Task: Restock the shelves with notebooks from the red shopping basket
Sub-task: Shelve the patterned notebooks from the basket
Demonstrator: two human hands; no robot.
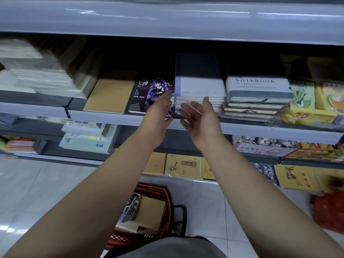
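Both my arms reach up to the middle shelf [104,116]. My left hand [158,112] is held flat, fingers straight, at the left front corner of a stack of pale blue-grey notebooks [201,86]. My right hand [201,118] is open, palm turned up, just in front of the same stack; neither hand holds anything. A purple-and-black "FOR YOU" notebook [143,95] lies left of the stack, partly behind my left hand. Down on the floor stands the red shopping basket [167,194], with brown and patterned notebooks [149,211] inside.
A brown kraft notebook [111,94] and white stacks [37,75] lie to the left on the shelf; "NOTEBOOK" books [258,90] and yellow packs [312,116] to the right. A shelf [167,19] hangs overhead. Lower shelves hold drawing books [183,166]. Something red [329,211] sits at right.
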